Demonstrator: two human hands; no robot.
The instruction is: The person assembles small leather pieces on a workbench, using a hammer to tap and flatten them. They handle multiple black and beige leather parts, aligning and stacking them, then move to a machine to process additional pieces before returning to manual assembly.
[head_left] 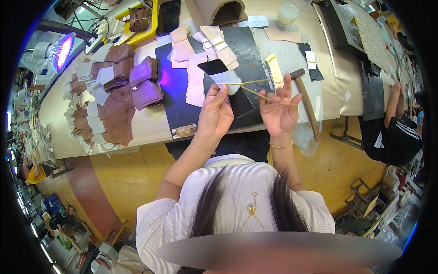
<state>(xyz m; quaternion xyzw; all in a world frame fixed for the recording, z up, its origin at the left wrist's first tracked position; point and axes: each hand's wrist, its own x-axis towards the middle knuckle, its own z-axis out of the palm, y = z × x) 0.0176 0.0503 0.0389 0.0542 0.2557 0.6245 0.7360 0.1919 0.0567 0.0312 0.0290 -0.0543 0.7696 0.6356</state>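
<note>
A thin tan rubber band (255, 92) is stretched between my two hands above the black work mat (175, 102), twisted where its strands cross. My left hand (215, 112) pinches one end between thumb and fingertips. Around the fingers of my right hand (279, 112) runs the other end; that palm faces up and its fingers are partly spread. Beneath and beyond the band lie a pale piece with handwriting (229, 84), a black leather piece (212, 67) and several pale pink leather pieces (196, 77), some with white slips banded to them.
Stacks of brown leather pieces (117, 112) fan out at left, beside purple-lit bundles (147, 93). A hammer (306, 102) lies right of my right hand. A lit lamp (61, 52), a yellow tray (154, 23) and a curved leather roll (223, 11) stand farther off. Another person (392, 123) sits at right.
</note>
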